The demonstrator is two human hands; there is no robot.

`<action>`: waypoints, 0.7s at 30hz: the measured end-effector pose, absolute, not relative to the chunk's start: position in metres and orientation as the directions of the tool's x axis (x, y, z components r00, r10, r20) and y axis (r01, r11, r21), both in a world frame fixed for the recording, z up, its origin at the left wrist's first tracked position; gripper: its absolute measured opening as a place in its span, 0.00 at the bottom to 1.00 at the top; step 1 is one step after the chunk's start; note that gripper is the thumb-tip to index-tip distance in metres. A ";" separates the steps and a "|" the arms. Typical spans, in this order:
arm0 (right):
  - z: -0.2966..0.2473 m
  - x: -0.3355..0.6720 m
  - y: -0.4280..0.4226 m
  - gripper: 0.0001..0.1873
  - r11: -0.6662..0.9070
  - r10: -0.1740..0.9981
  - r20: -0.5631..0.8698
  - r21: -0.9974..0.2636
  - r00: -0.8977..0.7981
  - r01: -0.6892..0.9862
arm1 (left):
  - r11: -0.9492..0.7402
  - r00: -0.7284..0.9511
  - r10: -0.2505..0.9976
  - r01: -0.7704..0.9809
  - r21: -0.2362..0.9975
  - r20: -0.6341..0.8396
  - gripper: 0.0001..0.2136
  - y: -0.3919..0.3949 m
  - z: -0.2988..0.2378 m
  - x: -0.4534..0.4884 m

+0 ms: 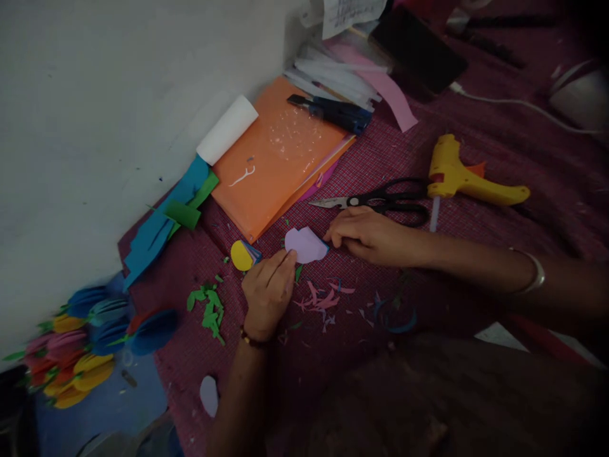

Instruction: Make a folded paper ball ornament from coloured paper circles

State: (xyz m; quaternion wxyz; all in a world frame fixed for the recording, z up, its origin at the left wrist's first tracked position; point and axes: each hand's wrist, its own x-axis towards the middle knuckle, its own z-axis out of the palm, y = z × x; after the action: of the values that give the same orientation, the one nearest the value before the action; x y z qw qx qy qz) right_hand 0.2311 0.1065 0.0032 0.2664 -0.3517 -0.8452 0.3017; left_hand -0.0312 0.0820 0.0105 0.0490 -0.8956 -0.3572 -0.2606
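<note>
A small stack of lavender paper cutouts [307, 246] with rounded ends lies low over the cloth, a bit of blue showing at its right edge. My left hand [271, 285] pinches the stack's left end between thumb and fingers. At the right edge, my right hand [364, 236] has its fingers curled together, their tips by the blue bit; whether they grip anything is hidden. Black-handled scissors [354, 202] lie just beyond my right hand. Left of the stack sits a yellow round cutout [242, 255] with blue and lavender layers beside it.
Orange sheets [266, 152] carry a dark blue cutter [333, 113]. A yellow glue gun [451, 174] lies right. Green scraps [209, 311] and pink scraps [323, 298] litter the cloth. Colourful paper shapes [71, 349] are bunched at left, below a white wall [95, 127].
</note>
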 end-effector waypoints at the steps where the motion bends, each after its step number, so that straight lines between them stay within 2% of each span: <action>1: 0.003 0.231 0.106 0.11 0.565 0.755 0.232 -0.706 -0.614 0.428 | -0.749 0.616 0.612 0.653 0.112 0.497 0.14 0.083 0.010 -0.031; 6: 0.004 0.231 0.106 0.10 0.533 0.767 0.212 -0.736 -0.606 0.417 | -0.765 0.625 0.626 0.609 0.211 0.467 0.12 0.086 0.003 -0.028; 13: 0.002 0.232 0.105 0.11 0.532 0.768 0.214 -0.738 -0.604 0.415 | -0.772 0.646 0.606 0.618 0.148 0.464 0.14 0.087 0.000 -0.024; 21: 0.001 0.232 0.105 0.11 0.529 0.769 0.225 -0.750 -0.598 0.398 | -0.766 0.657 0.616 0.628 0.137 0.434 0.14 0.088 -0.001 -0.022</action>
State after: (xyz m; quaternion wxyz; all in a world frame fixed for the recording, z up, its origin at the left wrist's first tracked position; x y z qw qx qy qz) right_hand 0.2316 0.1048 0.0014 0.2778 -0.3519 -0.8290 0.3342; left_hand -0.0222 0.0878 -0.0009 0.0126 -0.9102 -0.3417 -0.2339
